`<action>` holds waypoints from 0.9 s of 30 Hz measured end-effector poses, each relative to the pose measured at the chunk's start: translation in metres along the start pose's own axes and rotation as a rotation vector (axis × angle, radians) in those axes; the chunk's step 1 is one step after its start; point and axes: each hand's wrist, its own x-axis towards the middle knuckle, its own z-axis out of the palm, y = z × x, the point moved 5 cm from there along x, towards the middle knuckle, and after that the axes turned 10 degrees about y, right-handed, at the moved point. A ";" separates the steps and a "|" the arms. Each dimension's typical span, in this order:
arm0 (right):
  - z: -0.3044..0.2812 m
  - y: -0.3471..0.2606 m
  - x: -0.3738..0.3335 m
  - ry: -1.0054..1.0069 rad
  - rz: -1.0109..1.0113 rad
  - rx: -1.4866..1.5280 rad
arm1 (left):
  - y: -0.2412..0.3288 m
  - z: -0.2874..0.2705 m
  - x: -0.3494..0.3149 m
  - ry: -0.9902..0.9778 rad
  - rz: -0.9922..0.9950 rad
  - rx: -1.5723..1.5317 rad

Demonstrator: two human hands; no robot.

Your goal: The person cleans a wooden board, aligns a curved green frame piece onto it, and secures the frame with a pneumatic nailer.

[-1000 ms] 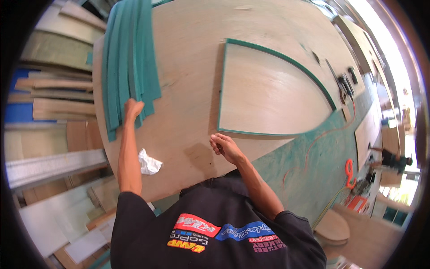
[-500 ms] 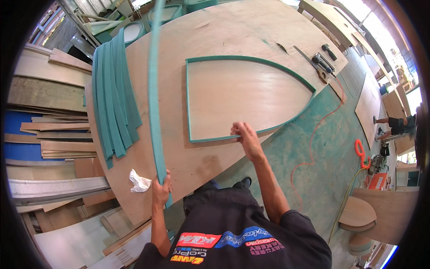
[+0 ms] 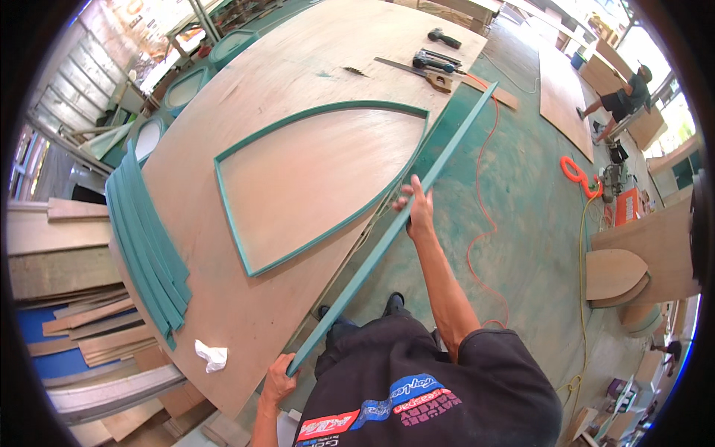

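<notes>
The right hand (image 3: pixel 417 210) was extended far forward on a straightened arm, its fingers closed around the middle of a long green strip (image 3: pixel 402 223). The left hand (image 3: pixel 279 381) was kept low and near, beside the body, clenched about the strip's near end. The strip was held off the surface, running diagonally from near left to far right along the right edge of the plywood counter (image 3: pixel 298 74). It appeared thin, straight and uniformly teal. A pointed-arch frame (image 3: pixel 231 205) of like strips lay on the counter, with a stack of green strips (image 3: pixel 145 246) at its left edge and a white rag (image 3: pixel 211 354) near the left hand.
</notes>
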 end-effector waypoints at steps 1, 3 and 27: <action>-0.023 0.000 0.000 0.021 0.001 -0.005 | 0.004 0.005 0.001 -0.009 0.019 0.014; -0.052 -0.004 -0.010 0.115 0.025 -0.002 | -0.001 0.023 -0.010 -0.082 -0.046 0.002; -0.114 0.084 -0.049 -0.339 0.424 -0.126 | 0.332 0.238 0.396 0.416 0.298 0.076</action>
